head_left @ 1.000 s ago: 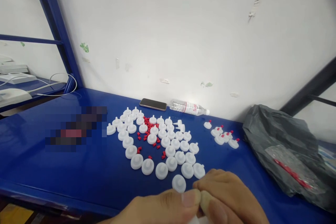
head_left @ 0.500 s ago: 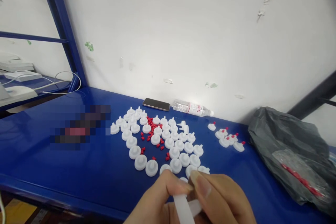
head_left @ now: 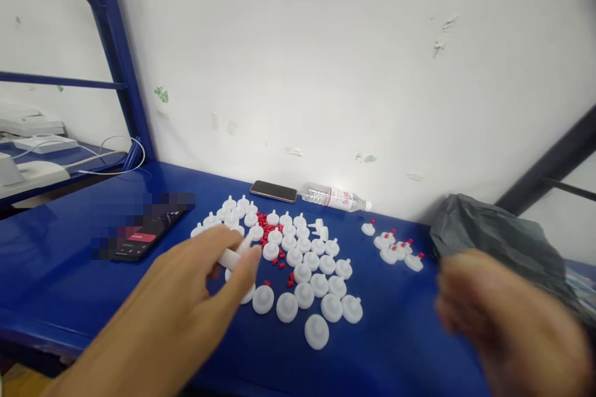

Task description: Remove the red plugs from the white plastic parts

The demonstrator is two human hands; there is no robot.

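Note:
My left hand pinches a white plastic cap with a thin spout between thumb and fingers, over the left side of the pile. On the blue table lie many white spouted caps, with small red pieces among them. Farther right stands a small group of white caps with red tips. My right hand is blurred at the right, in front of the dark bag; its fingers look curled, and whether they hold anything cannot be made out.
A phone and a plastic bottle lie along the wall. Another phone, partly pixelated, is at the left. A dark plastic bag sits at the right, near a black post. Blue shelving rises at the left.
My hands were together at the front around a white piece. They have come apart: the left moved left and forward over the caps, the right moved far right. The view has shifted slightly.

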